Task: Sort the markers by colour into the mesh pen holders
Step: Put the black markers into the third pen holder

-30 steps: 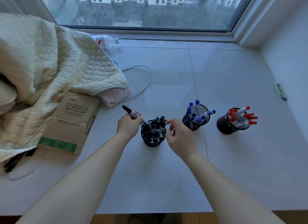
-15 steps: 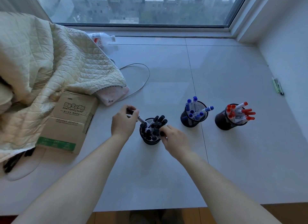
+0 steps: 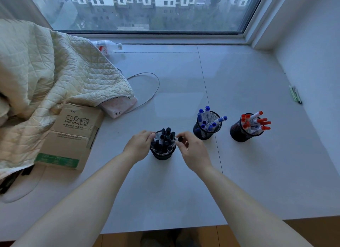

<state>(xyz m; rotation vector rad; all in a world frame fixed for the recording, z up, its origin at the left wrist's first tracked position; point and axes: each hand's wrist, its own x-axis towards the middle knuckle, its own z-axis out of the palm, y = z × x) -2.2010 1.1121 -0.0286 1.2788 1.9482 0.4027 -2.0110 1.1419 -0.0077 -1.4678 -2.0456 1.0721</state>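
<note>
Three black mesh holders stand in a row on the pale sill. The nearest holder [image 3: 161, 155] is packed with black-capped markers [image 3: 165, 138]. My left hand [image 3: 139, 145] is at its left rim, fingers curled round a black marker whose white barrel shows just below them. My right hand [image 3: 193, 151] is at the right rim and pinches the black cap of another marker [image 3: 180, 138] between thumb and forefinger. The middle holder [image 3: 200, 134] contains blue-capped markers [image 3: 207, 118]. The right holder [image 3: 239, 134] contains red-capped markers [image 3: 257, 123].
A cardboard box [image 3: 73, 134] lies left of the black holder, partly under a quilted cream blanket [image 3: 46, 77]. A grey cable [image 3: 152, 92] loops behind. A plastic bottle [image 3: 106, 46] lies near the window. Green pens [image 3: 295, 94] lie by the right wall.
My left hand lowered its black marker from a slant above the rim into the black holder. My right hand moved onto the holder's right rim and took a cap between its fingers.
</note>
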